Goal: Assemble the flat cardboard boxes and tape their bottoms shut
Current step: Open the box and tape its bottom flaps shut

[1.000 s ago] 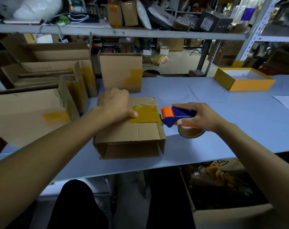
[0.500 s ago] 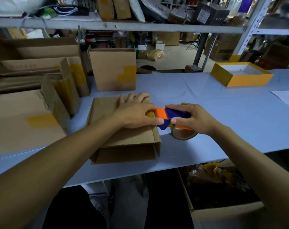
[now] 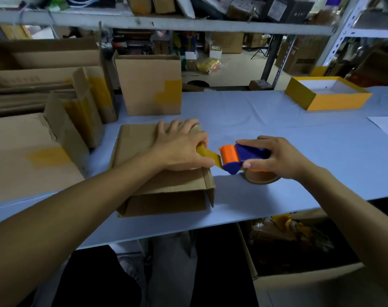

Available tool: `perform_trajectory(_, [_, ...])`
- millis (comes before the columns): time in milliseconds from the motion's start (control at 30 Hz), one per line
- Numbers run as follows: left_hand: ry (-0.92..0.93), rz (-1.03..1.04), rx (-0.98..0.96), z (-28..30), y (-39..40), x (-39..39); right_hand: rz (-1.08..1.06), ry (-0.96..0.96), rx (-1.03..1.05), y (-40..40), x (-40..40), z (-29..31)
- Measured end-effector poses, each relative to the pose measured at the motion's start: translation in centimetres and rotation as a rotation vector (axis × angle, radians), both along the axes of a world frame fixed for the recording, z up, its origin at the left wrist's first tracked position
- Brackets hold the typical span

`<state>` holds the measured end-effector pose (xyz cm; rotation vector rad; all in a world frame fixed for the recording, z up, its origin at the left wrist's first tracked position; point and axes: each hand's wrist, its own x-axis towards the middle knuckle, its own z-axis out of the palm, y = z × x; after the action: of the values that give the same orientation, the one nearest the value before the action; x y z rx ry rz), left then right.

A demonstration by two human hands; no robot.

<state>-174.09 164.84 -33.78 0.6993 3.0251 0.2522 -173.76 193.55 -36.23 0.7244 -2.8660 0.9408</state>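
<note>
**Taping a box bottom at the tabletop edge**

Head view: lying bottom-up on the pale blue tabletop (image 3: 266,120), near its front edge, the cardboard box (image 3: 166,187), with its open side facing the camera and one side flap hanging at the right corner. Resting on top of the box, the left hand (image 3: 182,149), fingers spread flat across the cardboard toward the far edge, thumb pressing down on a strip of yellow-brown tape (image 3: 207,152) at the right edge of the box. Stretching from under that thumb to the orange mouth of the tape dispenser (image 3: 241,157), just off the right side of the box (tape taut, not yet cut). Gripping the blue body of the dispenser, the right hand (image 3: 277,158), fingers curled over the top and thumb underneath, with the brown tape roll (image 3: 261,177) showing below the hand and sitting close to the tabletop; touching or not, impossible to tell.

Standing behind the box, toward the back of the tabletop, an upright taped box (image 3: 148,85) with a yellow tape patch on its front. Leaning and stacking at the left, several more cardboard boxes (image 3: 33,151), some with yellow tape on them. Sitting well apart at the far right, a yellow tray-like box (image 3: 328,96) with a white inside. Running overhead, a cluttered metal shelf (image 3: 166,23). Showing below the tabletop edge at the right, an open carton (image 3: 299,278) with crumpled scraps inside.
</note>
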Motion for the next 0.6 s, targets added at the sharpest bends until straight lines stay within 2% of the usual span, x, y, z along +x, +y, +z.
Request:
perform_trajectory(267, [0.040, -0.008, 0.000, -0.4, 0.2, 0.1, 0.060, -0.006, 0.207, -2.0, -1.0, 0.9])
perform_trajectory(500, [0.004, -0.007, -0.020, -0.1, 0.2, 0.4, 0.096, -0.177, 0.185, -4.5, -1.8, 1.9])
perform_trajectory(600, [-0.025, -0.053, -0.011, -0.2, 0.1, 0.6, 0.112, -0.090, 0.259, -4.5, -1.7, 1.8])
